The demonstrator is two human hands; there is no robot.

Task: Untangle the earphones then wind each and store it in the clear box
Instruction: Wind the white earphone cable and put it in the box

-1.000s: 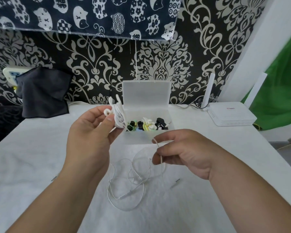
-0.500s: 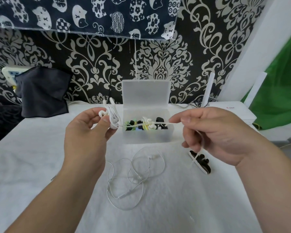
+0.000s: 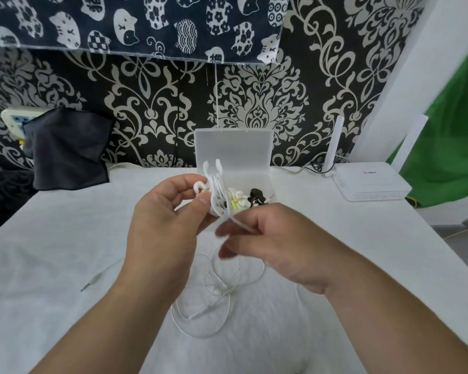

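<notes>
My left hand (image 3: 168, 222) holds a partly wound white earphone coil (image 3: 215, 193) between thumb and fingers, in front of the clear box (image 3: 233, 149). The box stands open with its lid up, and several wound earphones, black, white and yellow-green, lie inside. My right hand (image 3: 276, 244), blurred by motion, pinches the coil's loose white cable just right of the coil. A second white earphone (image 3: 214, 295) lies in loose loops on the white tabletop below both hands. A jack plug (image 3: 91, 283) lies on the cloth to the left.
A white router (image 3: 370, 184) with upright antennas sits at the back right. A dark grey cloth (image 3: 68, 152) hangs at the back left over a wall socket. Patterned wallpaper backs the white-covered table (image 3: 52, 238). A green sheet fills the right edge.
My right hand has swung from the far right back in towards the coil, bringing the cable round it. The left hand has kept the coil in place.
</notes>
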